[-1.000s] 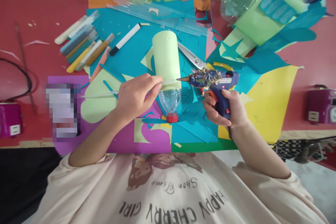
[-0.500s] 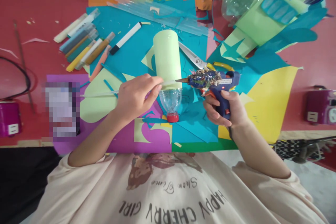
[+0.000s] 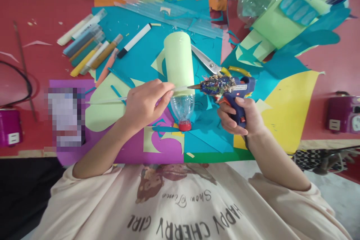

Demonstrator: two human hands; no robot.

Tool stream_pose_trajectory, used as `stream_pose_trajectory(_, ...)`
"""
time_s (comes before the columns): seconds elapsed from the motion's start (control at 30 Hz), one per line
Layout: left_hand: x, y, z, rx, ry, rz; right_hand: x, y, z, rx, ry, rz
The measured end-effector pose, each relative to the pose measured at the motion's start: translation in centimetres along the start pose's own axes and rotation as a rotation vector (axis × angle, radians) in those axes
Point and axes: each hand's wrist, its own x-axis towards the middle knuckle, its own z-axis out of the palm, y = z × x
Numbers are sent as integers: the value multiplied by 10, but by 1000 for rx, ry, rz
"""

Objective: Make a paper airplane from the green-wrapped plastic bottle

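My left hand (image 3: 147, 101) is closed in a pinch on a thin whitish stick (image 3: 107, 101), which runs through the fingers and sticks out on both sides. Its right end meets, or nearly meets, the nozzle of a blue glue gun (image 3: 222, 85). Around the gun's handle my right hand (image 3: 242, 116) is wrapped, fingers by the orange trigger; a small red light glows on the body. Behind and below the stick lies a clear plastic bottle (image 3: 183, 107) with a red cap (image 3: 185, 126), its body wrapped in pale green paper (image 3: 178, 58).
Scissors (image 3: 206, 62) lie beyond the gun. Several markers (image 3: 87, 45) and a blurred-out phone (image 3: 66, 118) are at left. Green and blue paper shapes (image 3: 278, 33) and a clear bottle (image 3: 257, 2) fill the back right. Coloured sheets and paper scraps (image 3: 168, 138) cover the near table.
Both hands keep their holds and stay almost still. The glue gun has tipped slightly and shifted a little to the left, its nozzle staying by the stick's end.
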Motion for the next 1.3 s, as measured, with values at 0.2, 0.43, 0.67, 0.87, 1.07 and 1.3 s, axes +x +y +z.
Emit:
stream_pose_trajectory(0.2,0,1,-2,-13,14,27,-5,0,10,-174,253,-102)
stream_pose_trajectory(0.43,3,0,-9,-9,1,-28,-9,-12,11,-581,702,-614)
stream_pose_trajectory(0.67,3,5,-7,-7,38,21,0,6,7,-655,650,-626)
stream_pose_trajectory(0.87,5,21,-9,2,60,114,11,34,15,-636,724,-743)
stream_pose_trajectory(1.07,5,28,-7,-4,41,103,22,46,27,-552,818,-816)
stream_pose_trajectory(1.3,6,29,-7,0,51,75,30,51,36,-543,792,-816)
